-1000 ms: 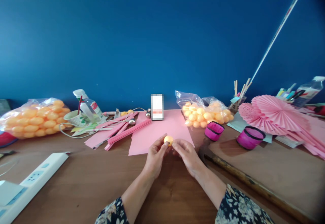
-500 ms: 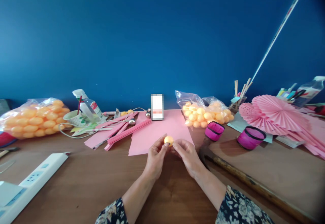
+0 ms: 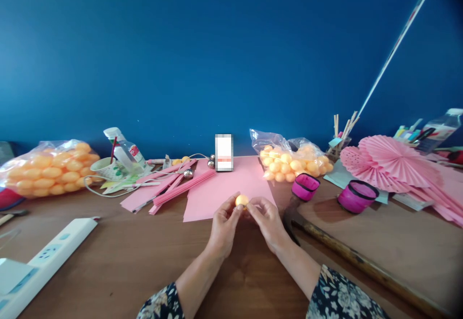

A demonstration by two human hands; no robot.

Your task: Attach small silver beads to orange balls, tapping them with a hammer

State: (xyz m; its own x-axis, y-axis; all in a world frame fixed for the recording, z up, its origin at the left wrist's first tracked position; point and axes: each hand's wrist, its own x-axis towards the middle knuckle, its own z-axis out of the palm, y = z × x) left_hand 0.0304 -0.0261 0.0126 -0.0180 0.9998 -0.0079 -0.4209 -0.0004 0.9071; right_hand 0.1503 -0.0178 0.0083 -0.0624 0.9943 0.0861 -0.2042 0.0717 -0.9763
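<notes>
Apparently, fingertip work on one ball point(image 3: 242, 201) is in hand: near the front edge of the sheet point(image 3: 246, 181), it is pinched by the left hand point(image 3: 223, 226); the right hand point(image 3: 266, 220) is curled beside it, its grip untellable. A steady hold seems called for. Right of the sheet, two rings point(image 3: 306, 191) and one hammer point(image 3: 356, 258) are seen.
</notes>
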